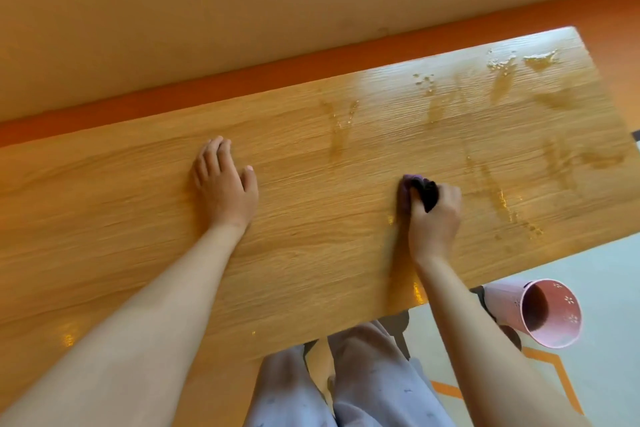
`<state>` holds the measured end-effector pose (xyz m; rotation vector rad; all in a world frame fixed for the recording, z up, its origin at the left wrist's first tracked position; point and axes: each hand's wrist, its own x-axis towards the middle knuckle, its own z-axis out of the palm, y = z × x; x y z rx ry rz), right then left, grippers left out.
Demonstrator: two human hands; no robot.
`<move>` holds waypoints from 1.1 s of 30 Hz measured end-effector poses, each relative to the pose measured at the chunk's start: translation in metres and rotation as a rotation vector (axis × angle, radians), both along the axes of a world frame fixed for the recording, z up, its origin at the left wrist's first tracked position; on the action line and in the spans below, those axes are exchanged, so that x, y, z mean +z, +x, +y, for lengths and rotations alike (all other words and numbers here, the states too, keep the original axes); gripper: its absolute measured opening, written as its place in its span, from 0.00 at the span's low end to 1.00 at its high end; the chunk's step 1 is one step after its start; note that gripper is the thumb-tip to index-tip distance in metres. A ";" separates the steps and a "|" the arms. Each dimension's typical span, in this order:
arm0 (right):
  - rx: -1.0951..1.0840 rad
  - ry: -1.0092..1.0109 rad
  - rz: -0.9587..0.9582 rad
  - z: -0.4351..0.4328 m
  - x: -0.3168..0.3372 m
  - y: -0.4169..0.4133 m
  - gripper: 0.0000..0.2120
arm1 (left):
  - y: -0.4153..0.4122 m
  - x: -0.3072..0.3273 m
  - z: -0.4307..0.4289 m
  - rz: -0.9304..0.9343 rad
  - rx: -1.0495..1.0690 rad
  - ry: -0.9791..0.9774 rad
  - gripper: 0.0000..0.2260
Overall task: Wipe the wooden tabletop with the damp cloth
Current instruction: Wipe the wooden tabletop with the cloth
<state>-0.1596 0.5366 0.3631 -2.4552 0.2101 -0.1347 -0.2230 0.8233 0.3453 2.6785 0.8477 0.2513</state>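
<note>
Two hands on the wooden tabletop, well apart.

Left hand: flat, palm down, fingers straight and close together, nothing in it.

Right hand: fingers curled round the cloth, gripping it against the wood. The cloth is a bunched wad, part purple and part dark. It pokes out past the knuckles on the side facing the left hand and touches the tabletop there.

Wet streaks:
- Most are on the outer side of the right hand and beyond it, running away from the person.
- Beaded droplets sit near the far edge, past the right hand.
- One fainter streak lies beyond the gap between the two hands.
- A few small glints show at the near edge, by the left forearm.

Off the table:
- A pink container with flower cut-outs sits below the near edge, just outside the right forearm. It is on the pale floor, open mouth facing the camera.
- Pale patterned trousers show between the forearms.
- Beyond both hands, past the table's far edge, there is an orange strip and then a beige wall.
</note>
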 end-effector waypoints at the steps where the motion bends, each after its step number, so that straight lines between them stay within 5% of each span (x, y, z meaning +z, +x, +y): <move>1: 0.076 0.028 -0.007 0.025 -0.001 -0.007 0.05 | -0.001 -0.001 0.000 -0.009 0.004 0.009 0.22; 5: 0.431 0.148 0.028 0.122 0.002 -0.040 0.07 | -0.003 -0.001 0.000 -0.030 0.005 0.011 0.22; 9: 0.540 0.159 0.006 0.131 0.002 -0.029 0.07 | -0.001 0.001 0.000 -0.034 0.016 -0.007 0.23; 18: 0.015 0.038 -0.016 0.041 -0.002 0.077 0.07 | 0.002 0.003 -0.001 -0.027 0.024 -0.003 0.23; 26: 0.497 0.214 0.020 0.177 0.001 0.023 0.06 | 0.001 0.005 -0.001 0.009 0.029 0.012 0.24; 33: 0.214 0.121 -0.086 0.087 -0.005 0.102 0.05 | 0.003 0.005 0.000 -0.007 0.032 -0.011 0.24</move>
